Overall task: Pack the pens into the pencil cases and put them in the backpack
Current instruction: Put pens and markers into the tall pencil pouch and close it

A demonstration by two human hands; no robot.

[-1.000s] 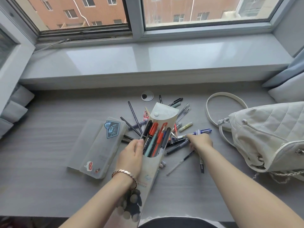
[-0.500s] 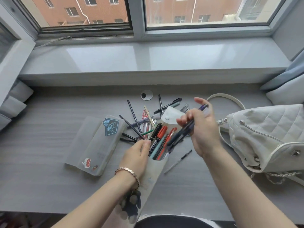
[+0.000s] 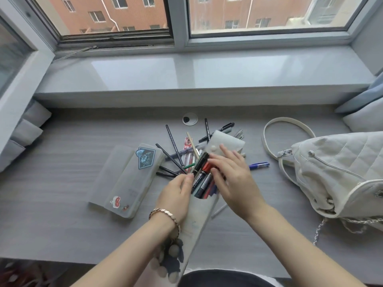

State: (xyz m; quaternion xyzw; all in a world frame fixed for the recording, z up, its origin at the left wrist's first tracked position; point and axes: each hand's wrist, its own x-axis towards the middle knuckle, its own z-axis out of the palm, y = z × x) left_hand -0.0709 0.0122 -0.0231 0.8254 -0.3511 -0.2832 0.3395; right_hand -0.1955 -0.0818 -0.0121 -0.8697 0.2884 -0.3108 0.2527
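A soft white pouch pencil case (image 3: 196, 220) stands tilted at the desk's near edge, its flap (image 3: 226, 141) thrown open, with several markers and pens (image 3: 202, 183) sticking out of its mouth. My left hand (image 3: 176, 195) grips the pouch at the left of the mouth. Fingers spread, my right hand (image 3: 232, 179) lies flat over the pens and presses on them. Behind the pouch, loose pens and pencils (image 3: 176, 156) lie scattered, and a blue pen (image 3: 259, 165) lies to the right. A white quilted backpack (image 3: 342, 172) rests at the right.
A translucent hard pencil case (image 3: 128, 179) with stickers lies shut to the left of the pouch. The backpack's strap (image 3: 290, 123) loops over the desk. A cable grommet (image 3: 189, 119) sits behind the pens. A raised windowsill (image 3: 186, 79) bounds the back; cushions (image 3: 27, 129) lie at the left.
My right hand picked a bunch of pens off the desk, lifted them to the pouch's mouth, and now lies flat over the pens in the pouch. My left hand kept its hold.
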